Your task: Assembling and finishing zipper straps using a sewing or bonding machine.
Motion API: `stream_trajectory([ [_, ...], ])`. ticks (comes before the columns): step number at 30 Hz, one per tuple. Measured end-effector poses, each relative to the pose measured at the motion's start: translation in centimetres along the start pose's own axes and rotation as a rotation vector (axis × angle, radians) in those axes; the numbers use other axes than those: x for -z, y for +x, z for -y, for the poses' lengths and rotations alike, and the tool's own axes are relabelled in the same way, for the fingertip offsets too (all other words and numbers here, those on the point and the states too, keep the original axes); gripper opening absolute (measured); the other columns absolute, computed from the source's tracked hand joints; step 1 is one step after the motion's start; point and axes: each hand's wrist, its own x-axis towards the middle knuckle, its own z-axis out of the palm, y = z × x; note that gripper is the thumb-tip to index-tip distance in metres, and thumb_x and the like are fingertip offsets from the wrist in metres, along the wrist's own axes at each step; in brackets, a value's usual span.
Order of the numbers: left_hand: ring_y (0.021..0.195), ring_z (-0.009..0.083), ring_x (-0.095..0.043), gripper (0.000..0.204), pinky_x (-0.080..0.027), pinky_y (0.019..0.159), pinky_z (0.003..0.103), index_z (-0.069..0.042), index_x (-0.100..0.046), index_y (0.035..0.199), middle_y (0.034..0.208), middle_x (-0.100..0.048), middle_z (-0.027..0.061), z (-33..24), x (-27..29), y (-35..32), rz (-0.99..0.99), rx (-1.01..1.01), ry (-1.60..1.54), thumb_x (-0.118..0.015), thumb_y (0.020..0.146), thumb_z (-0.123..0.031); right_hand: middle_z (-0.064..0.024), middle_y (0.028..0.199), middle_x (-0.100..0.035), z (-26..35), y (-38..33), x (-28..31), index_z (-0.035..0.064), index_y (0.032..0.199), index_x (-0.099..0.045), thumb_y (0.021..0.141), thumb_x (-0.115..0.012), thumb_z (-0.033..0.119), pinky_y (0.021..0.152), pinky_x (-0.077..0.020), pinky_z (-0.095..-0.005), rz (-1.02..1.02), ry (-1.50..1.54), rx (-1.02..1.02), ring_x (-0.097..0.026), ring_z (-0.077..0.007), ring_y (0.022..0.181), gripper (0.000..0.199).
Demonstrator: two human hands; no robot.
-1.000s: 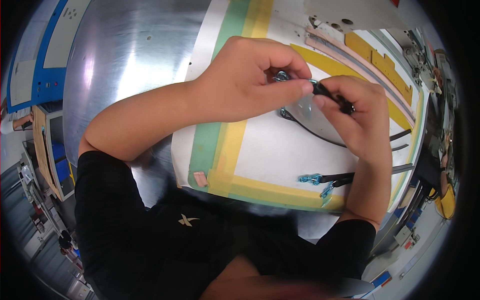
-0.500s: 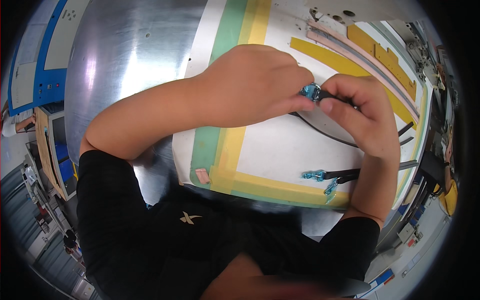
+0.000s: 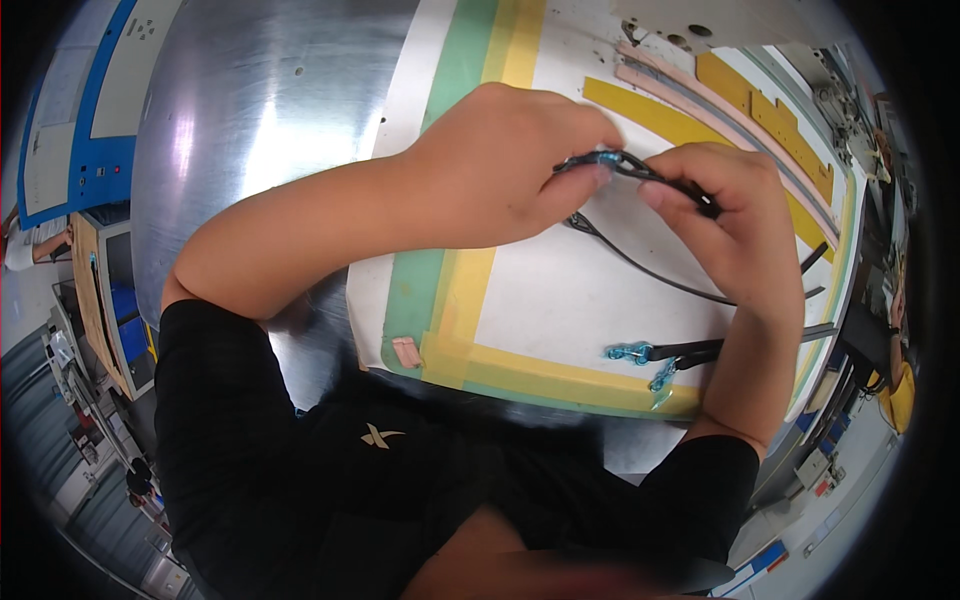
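Above the white work surface, my left hand pinches a small blue-tinted metal fitting between thumb and fingers. A narrow black strap meets the fitting, and one end of it sticks out over my left thumb. My right hand is closed on the same strap a little to the right. Between the hands, the strap parts into a small loop. Below them a thin black strap curves across the surface. Two blue snap hooks on black straps lie beside my right forearm.
Yellow strips and pink strips lie at the far right, near machine parts. Green tape and yellow tape edge the white surface. Bare metal tabletop extends left. A pink scrap rests near the front edge.
The fitting has shifted left into my left fingers and turned. A strap end now shows over my left thumb, and a loop shows between my hands. The right hand has barely moved.
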Motion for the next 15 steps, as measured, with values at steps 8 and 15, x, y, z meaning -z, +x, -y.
stream_trajectory([
  [8, 0.075, 0.0241, -0.071, 0.027, -0.056, 0.066, 0.030, -0.004, -0.074, 0.107, 0.091, -0.074, 0.0087, 0.9, -0.2, -0.3, -0.291, -0.310, 0.043, -0.084, 0.083, -0.011, -0.0096, 0.062, -0.054, -0.3, 0.1, 1.1, -0.0033, 0.085, -0.069, 0.091, -0.076, 0.009, 0.053, -0.0372, -0.0317, 0.190, 0.137, -0.053, -0.045, -0.0182, 0.055, 0.015],
  [15, 0.074, 0.0217, -0.068, 0.037, -0.056, 0.066, 0.030, -0.003, -0.076, 0.111, 0.096, -0.071, 0.0090, 1.8, -0.3, -0.3, -0.266, -0.660, 0.017, -0.085, 0.076, -0.002, -0.0067, 0.062, -0.059, -0.6, 0.0, 2.6, -0.0037, 0.083, -0.070, 0.096, -0.072, 0.015, 0.053, -0.0378, -0.0293, 0.348, 0.356, -0.013, -0.050, -0.0162, 0.054, 0.023],
])
